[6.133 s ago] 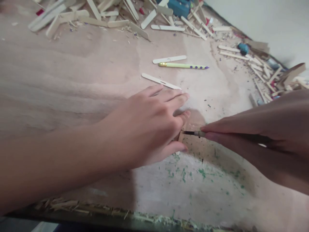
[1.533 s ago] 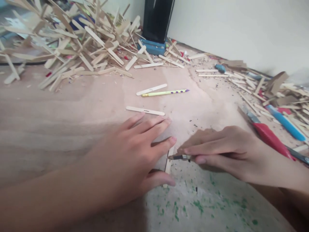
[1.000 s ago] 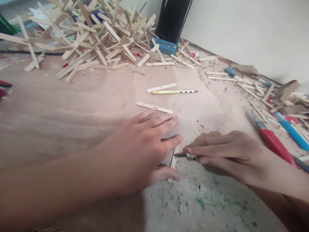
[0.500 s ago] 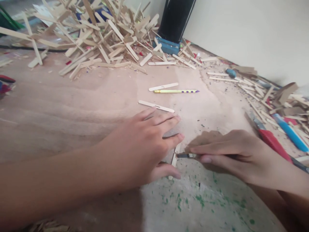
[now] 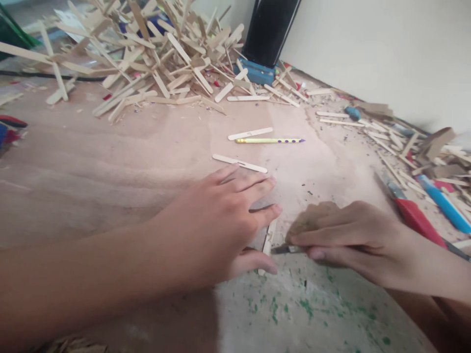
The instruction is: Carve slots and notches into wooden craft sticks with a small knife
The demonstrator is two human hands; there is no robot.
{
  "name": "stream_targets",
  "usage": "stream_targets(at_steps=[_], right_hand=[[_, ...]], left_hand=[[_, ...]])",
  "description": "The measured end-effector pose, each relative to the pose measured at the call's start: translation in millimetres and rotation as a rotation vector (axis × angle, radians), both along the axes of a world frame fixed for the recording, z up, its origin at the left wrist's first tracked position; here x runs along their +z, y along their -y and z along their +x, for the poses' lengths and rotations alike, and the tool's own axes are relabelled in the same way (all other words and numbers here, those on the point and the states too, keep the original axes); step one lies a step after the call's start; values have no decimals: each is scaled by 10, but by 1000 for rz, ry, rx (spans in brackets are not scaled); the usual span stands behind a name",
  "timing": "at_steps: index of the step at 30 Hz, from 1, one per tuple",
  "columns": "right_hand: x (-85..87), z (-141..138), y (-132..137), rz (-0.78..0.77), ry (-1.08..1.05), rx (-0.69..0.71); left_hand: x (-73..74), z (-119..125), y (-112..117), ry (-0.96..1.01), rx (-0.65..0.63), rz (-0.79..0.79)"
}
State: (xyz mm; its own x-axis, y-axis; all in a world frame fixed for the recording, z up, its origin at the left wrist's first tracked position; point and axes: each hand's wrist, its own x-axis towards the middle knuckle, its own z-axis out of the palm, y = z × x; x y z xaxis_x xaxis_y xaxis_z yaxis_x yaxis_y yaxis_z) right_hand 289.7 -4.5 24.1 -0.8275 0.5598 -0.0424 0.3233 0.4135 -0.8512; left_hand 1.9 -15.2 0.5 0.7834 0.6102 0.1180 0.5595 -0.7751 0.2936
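Observation:
My left hand [image 5: 235, 215] lies on the table with its fingers spread. Its thumb and index finger press a craft stick [image 5: 268, 240] against the surface; part of the stick is hidden beneath them. To the right, my right hand [image 5: 342, 240] is closed around a craft knife, its short dark blade [image 5: 281, 249] pointing left toward the stick's edge. Most of the knife is hidden in the fingers. A second craft stick [image 5: 239, 163] with a small slot lies just beyond my left fingertips. Farther back, another stick [image 5: 250, 133] rests beside a yellow pencil [image 5: 270, 141] with purple spots.
A heap of craft sticks [image 5: 162, 59] covers the far left. Behind it stands a black post [image 5: 270, 34] on a blue base. On the right lie a red-handled cutter [image 5: 419, 220], a blue tube-like thing [image 5: 445, 203] and scattered sticks. Green specks mark the tabletop [image 5: 294, 314].
My right hand and the knife have shifted slightly toward me, so the blade sits lower along the stick and a little off its edge. My left hand stays in place.

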Motion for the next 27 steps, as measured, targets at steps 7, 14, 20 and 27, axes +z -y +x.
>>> stream_targets(at_steps=[7,14,20,27], right_hand=[[-7,19,25,17,8,-117],[11,-45,33,94,-16,-46],[11,-22,51,137,27,-44],[14,-28,71,157,30,-19]], left_hand=[[-7,-6,4,9,-8,2],[-9,-12,5,-26,-32,13],[-36,-19,-2,-38,-21,22],[-37,-21,-3,-45,-26,48]])
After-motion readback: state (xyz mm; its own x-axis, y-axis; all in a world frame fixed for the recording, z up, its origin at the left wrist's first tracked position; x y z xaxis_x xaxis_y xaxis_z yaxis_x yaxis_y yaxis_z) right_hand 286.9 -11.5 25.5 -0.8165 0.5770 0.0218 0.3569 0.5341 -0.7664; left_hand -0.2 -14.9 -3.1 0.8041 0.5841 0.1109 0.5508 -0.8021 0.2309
